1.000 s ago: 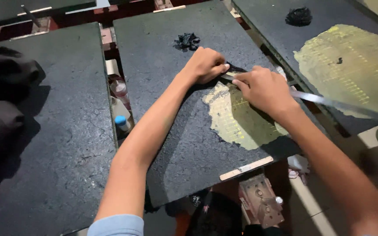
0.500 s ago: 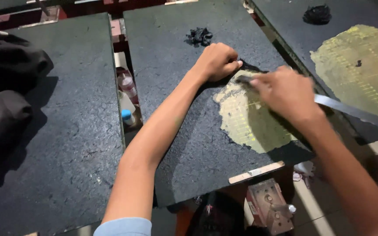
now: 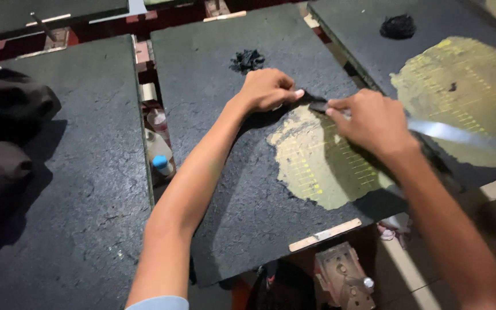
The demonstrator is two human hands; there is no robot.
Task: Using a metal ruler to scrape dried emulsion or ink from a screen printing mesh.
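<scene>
Your left hand (image 3: 268,89) lies curled, knuckles up, on the dark printing board (image 3: 213,172), holding nothing visible. Your right hand (image 3: 371,120) is closed around a long metal blade (image 3: 460,135), its tip touching the board at the yellow scraped patch (image 3: 317,163), near 1 black scrap pile (image 3: 248,59).

Only small containers show, all in the narrow gap between the left and middle dark worktop (image 3: 76,218) slabs. A pale plastic bottle with a blue cap (image 3: 159,154) lies there tilted. Just above it sits a clear bottle with a reddish top (image 3: 157,119), and above that a cream-coloured roll (image 3: 148,92).
</scene>
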